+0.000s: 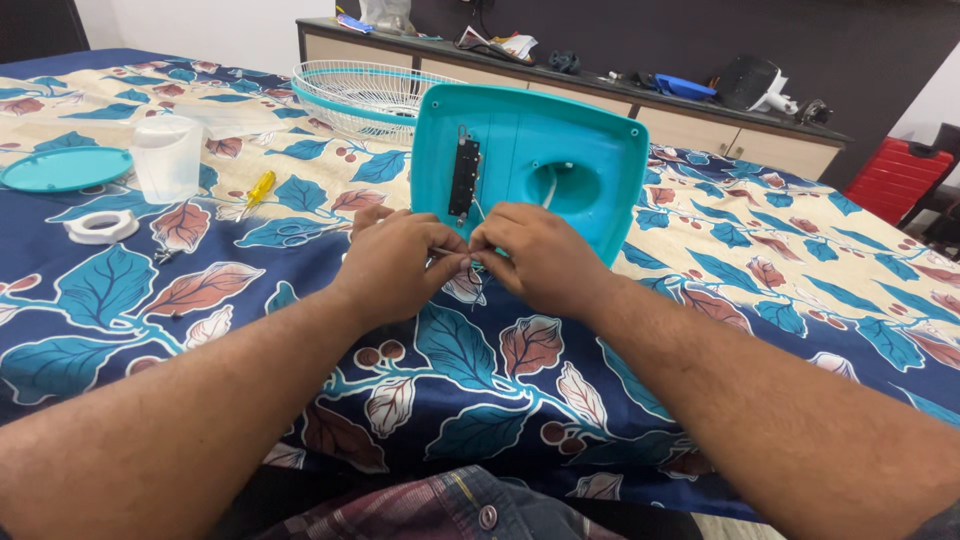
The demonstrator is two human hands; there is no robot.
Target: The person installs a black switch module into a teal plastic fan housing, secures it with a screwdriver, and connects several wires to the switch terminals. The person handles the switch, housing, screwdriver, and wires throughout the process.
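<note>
While the turquoise fan base (545, 160) stands propped just beyond, left hand (400, 262) and right hand (535, 255) pinch its thin wire (470, 254) taut between fingertips.

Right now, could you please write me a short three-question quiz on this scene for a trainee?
1. True or false: the left hand and right hand meet at their fingertips in front of the turquoise plastic housing.
2. Which lies nearest the clear plastic cup? A) yellow-handled screwdriver B) red crate C) white wire grille
3. Fill in: the white ring lies on the ____ side of the patterned cloth.

Key: 1 true; 2 A; 3 person's left.
</note>
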